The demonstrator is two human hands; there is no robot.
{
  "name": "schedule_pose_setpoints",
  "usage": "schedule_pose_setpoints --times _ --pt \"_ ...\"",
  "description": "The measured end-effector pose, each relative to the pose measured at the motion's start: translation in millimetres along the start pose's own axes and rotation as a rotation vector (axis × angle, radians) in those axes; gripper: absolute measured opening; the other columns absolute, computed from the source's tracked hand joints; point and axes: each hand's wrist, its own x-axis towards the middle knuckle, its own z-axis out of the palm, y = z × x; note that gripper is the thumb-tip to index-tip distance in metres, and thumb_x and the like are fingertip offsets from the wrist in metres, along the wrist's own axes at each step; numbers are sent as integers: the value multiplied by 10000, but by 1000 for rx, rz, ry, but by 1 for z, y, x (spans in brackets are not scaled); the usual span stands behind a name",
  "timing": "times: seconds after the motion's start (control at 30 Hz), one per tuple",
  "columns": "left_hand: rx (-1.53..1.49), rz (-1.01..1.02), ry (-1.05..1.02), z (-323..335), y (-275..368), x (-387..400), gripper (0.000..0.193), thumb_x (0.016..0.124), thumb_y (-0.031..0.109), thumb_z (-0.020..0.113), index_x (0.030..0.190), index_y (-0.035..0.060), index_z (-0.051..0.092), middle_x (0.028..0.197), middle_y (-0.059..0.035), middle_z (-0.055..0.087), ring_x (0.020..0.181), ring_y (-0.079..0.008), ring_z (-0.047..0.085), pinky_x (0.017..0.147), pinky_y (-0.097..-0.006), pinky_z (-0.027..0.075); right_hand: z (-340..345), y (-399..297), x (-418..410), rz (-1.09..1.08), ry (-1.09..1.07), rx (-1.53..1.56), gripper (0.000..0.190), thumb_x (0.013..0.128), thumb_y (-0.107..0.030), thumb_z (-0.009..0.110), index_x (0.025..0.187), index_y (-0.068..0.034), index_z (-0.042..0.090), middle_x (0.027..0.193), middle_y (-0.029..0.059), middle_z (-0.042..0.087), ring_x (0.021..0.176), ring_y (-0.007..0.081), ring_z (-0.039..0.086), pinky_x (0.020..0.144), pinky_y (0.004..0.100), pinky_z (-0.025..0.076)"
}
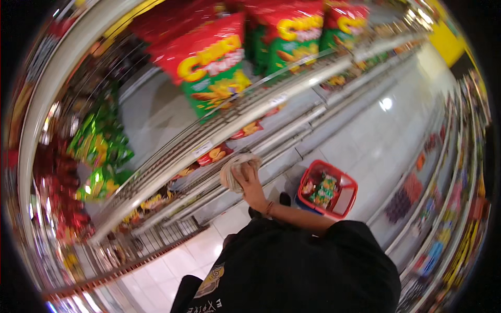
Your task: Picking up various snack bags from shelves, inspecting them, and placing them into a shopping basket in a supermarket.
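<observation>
My right hand point(248, 184) grips a crumpled, pale cloth point(238, 170) in front of the lower shelf edges. A reddish band circles the wrist. My left hand is out of view. Before me, a shelf point(156, 113) bears large red and green snack bags point(219, 66), with more of them point(293, 43) farther along to the right. Green snack packets point(103, 152) lie at the shelf's left part, beside dark red packets point(62, 195). Small red packets point(215, 153) show on a lower level, below the white price rail point(242, 123).
A red plastic basket point(348, 201) holding green packets stands on the tiled floor point(372, 129), right of my forearm. Stocked shelves point(446, 211) line the aisle's far side. A wire rack point(172, 234) with a reddish edge is at the lower left.
</observation>
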Motion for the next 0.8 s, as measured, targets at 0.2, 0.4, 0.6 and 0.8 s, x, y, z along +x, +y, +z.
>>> schedule_pose_setpoints --times 0.2,0.4,0.6,0.8 --pt "38 -101 -285 -28 29 26 249 866 223 487 1071 109 571 948 -90 610 835 -211 615 701 -334 491 -17 196 -77 -26 -131 240 398 775 -114 537 1172 -103 509 1113 133 530 1092 273 471 898 352 406" --pt "-99 -205 -314 -63 -23 56 239 870 213 486 1072 112 566 935 -86 608 812 -209 619 668 -336 496 -75 204 -204 952 123 148 356 776 -134 565 1121 -49 549 914 82 629 908 193 572 831 292 430" --pt "217 -255 -165 -30 -10 112 168 892 189 461 1010 107 547 880 -40 588 723 -167 623 499 -263 435 -107 177 -345 1526 357 -288 375 755 -388 589 1000 -105 609 916 193 624 885 369 588 732 448 459" --pt "314 -231 -334 55 52 148 169 889 209 479 1015 124 552 909 -32 598 726 -161 625 509 -255 431 -94 175 -446 1611 133 -375 436 747 -384 585 1080 -103 570 953 176 624 872 344 599 727 423 480"
